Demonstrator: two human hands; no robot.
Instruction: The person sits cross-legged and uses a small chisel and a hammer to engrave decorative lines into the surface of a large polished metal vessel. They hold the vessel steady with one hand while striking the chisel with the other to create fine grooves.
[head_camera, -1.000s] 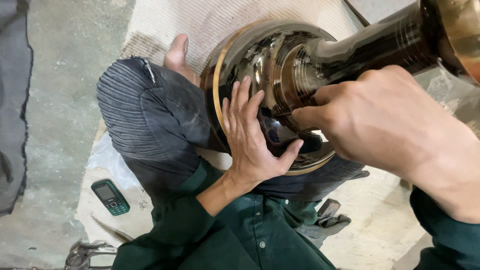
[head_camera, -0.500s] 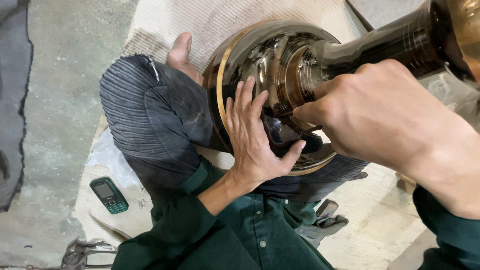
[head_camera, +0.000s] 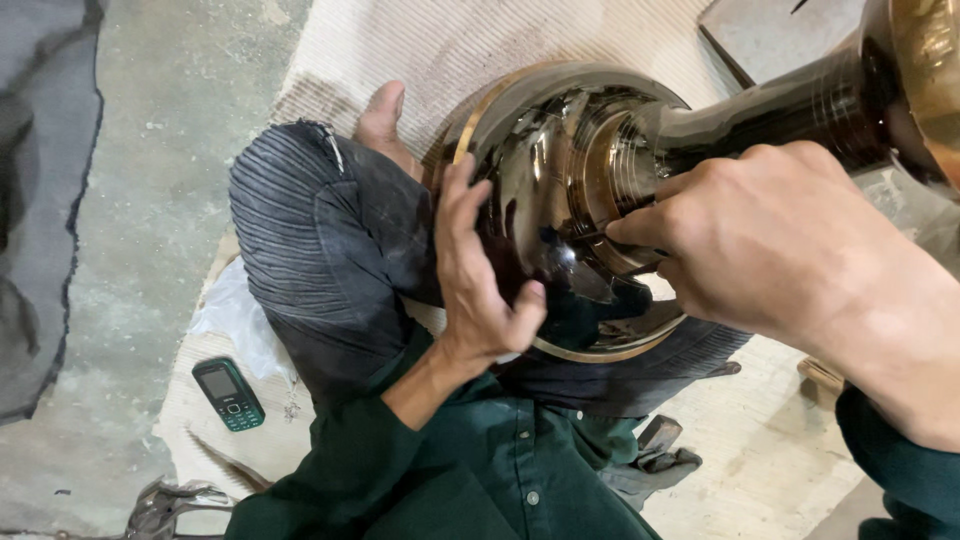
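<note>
1. I see a large polished metal vessel (head_camera: 560, 200), dark and mirror-bright with a brass-coloured rim around its round base. It lies on its side across the person's lap, its narrower neck running up to the right corner of the view.
2. My left hand (head_camera: 480, 270) lies flat against the domed base, fingers spread and pointing up, thumb hooked near the lower rim.
3. My right hand (head_camera: 770, 240) sits where the neck meets the base, fingers bunched and pressed together at the ringed collar; I cannot tell whether they pinch anything.
4. A knee in dark ribbed trousers (head_camera: 310, 250) props the vessel from the left, and a bare foot (head_camera: 385, 125) shows just above it, touching the rim.
5. A pale woven mat (head_camera: 480, 50) lies beneath it all, over a concrete floor (head_camera: 150, 150).
6. A small green mobile phone (head_camera: 228, 394) rests on the mat's lower left, near a crumpled white plastic sheet (head_camera: 235, 315).
7. A dark cloth (head_camera: 40, 200) covers the floor at the far left.
</note>
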